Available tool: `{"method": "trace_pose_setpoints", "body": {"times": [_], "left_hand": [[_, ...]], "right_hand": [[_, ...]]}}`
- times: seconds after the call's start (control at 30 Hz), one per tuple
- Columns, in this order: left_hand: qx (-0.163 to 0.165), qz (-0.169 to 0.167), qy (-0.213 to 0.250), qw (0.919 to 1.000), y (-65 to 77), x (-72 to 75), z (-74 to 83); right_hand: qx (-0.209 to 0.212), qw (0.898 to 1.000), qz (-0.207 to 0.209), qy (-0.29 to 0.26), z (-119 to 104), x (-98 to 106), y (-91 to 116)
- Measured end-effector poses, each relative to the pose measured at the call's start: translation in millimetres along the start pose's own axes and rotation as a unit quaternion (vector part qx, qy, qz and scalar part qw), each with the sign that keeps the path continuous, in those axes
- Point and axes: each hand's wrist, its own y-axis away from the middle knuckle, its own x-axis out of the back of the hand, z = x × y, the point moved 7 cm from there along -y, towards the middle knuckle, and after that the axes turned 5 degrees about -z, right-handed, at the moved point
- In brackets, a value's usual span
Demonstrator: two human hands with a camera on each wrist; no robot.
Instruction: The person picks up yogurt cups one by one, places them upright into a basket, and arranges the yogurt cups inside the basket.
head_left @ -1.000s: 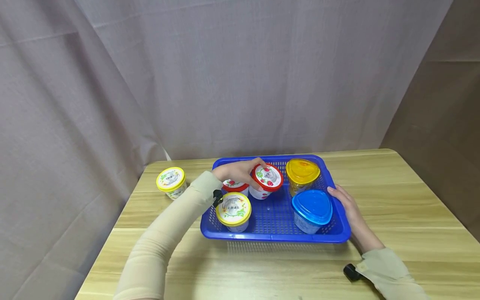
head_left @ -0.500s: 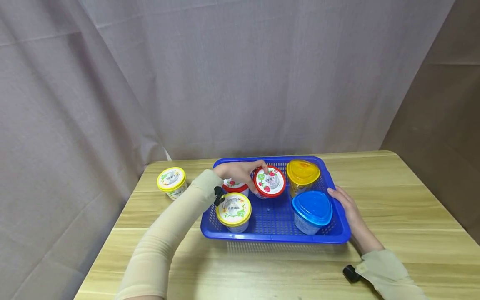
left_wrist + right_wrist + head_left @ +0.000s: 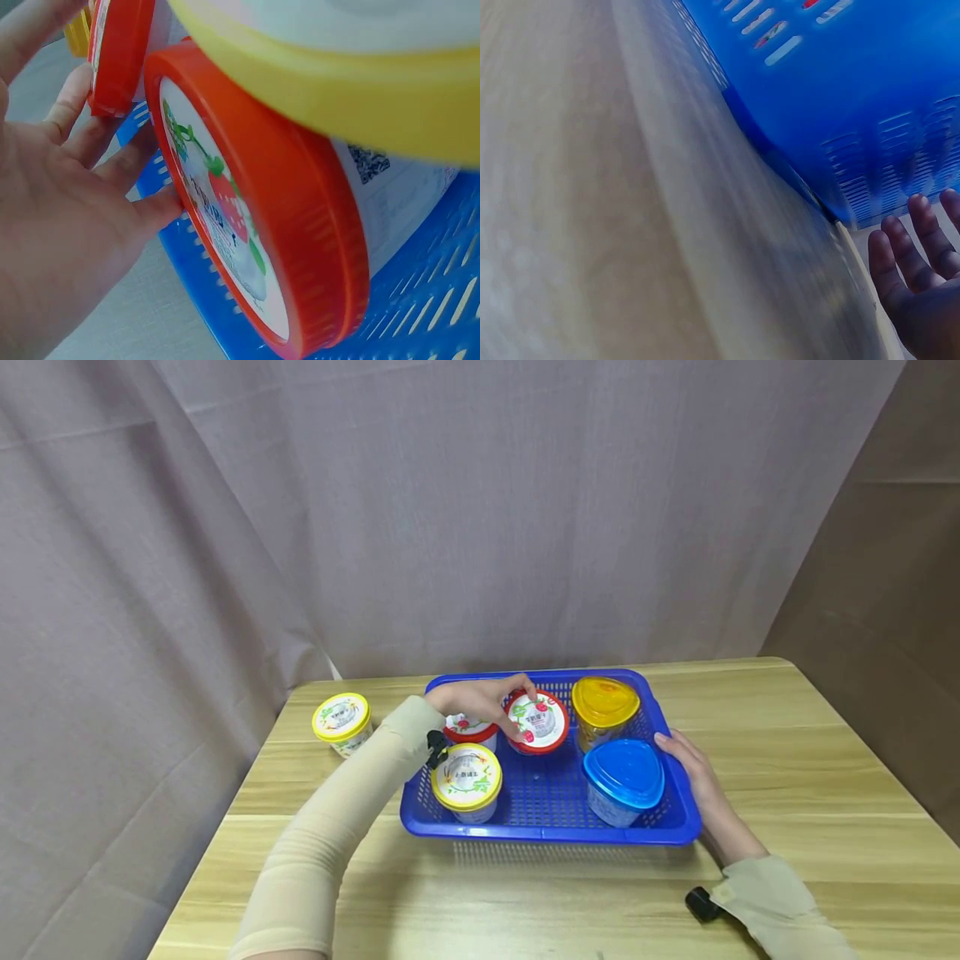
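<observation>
In the head view my left hand (image 3: 483, 703) grips a white tub with a red lid and strawberry print (image 3: 538, 722), thumb and finger spanning its lid, at the back middle of the blue basket (image 3: 547, 833). A second red-lidded tub (image 3: 471, 731) stands just left of it, partly behind that hand; in the left wrist view this nearer red-lidded tub (image 3: 259, 217) fills the middle, with fingertips right at its lid. My right hand (image 3: 701, 777) is at the basket's right side, its fingers extended along the outer wall (image 3: 840, 82) in the right wrist view.
Inside the basket are a yellow-lidded tub (image 3: 467, 781) at front left, a blue-lidded container (image 3: 624, 777) at front right and an amber-lidded container (image 3: 604, 706) behind it. Another yellow-lidded tub (image 3: 342, 722) stands on the wooden table (image 3: 810, 735), left of the basket.
The gripped red-lidded tub has shifted slightly right and tilted, and its lid has turned, so less of its white side shows. The right hand and the basket have stayed in place.
</observation>
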Motion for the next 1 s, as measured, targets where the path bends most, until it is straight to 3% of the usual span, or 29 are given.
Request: {"method": "trace_pose_setpoints", "body": {"times": [0.13,0.53,0.77,1.0], "left_hand": [[-0.006,0.007,0.002,1.0,-0.5,1.3,0.6],[0.014,0.028,-0.037,0.9988,4.8,4.0,-8.3],[0.029,0.004,-0.026,0.9992,12.7,2.4,-10.0],[0.028,0.011,-0.075,0.9968,6.1,-0.6,-6.6]], "right_hand": [[0.001,1.0,0.0,0.004,0,-1,-1],[0.005,1.0,-0.005,0.002,2,-5,-1],[0.0,1.0,-0.003,0.018,0,-4,0],[0.006,1.0,-0.006,-0.001,1,-5,0]]}}
